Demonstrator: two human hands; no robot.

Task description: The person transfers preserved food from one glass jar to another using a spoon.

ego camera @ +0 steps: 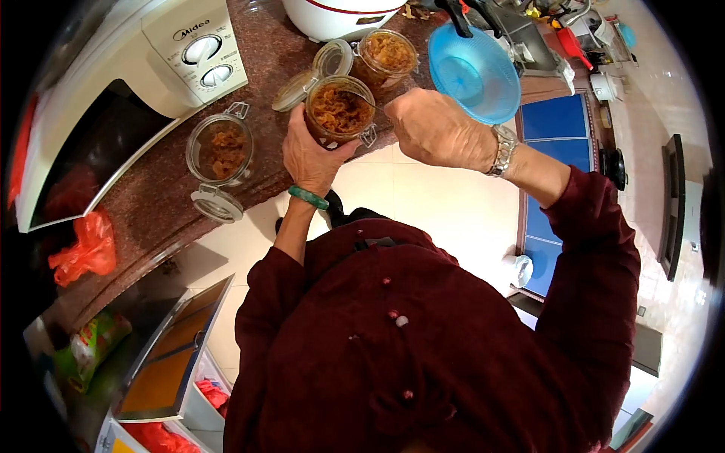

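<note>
My left hand [317, 156] grips the near side of a clip-top glass jar [334, 137] at the counter's front edge. Reddish-brown shredded food [341, 110] fills most of it, and its hinged glass lid [294, 90] hangs back to the left. In my right hand [436, 127] is a thin metal utensil [365, 101], its far end inside that jar; the handle is hidden by my fingers. A second jar [387, 56] of similar food stands just behind, lid tipped open. Further left, a third open jar [220, 148] holds a smaller amount, its lid [216, 203] toward the counter edge.
A Midea microwave [192, 51] occupies the counter's left. At the back is a white appliance [348, 17] with a red line. A blue plastic basket [474, 73] sits right, before the sink [529, 48]. Red plastic bags [88, 249] lie left, above an open cabinet door [175, 351].
</note>
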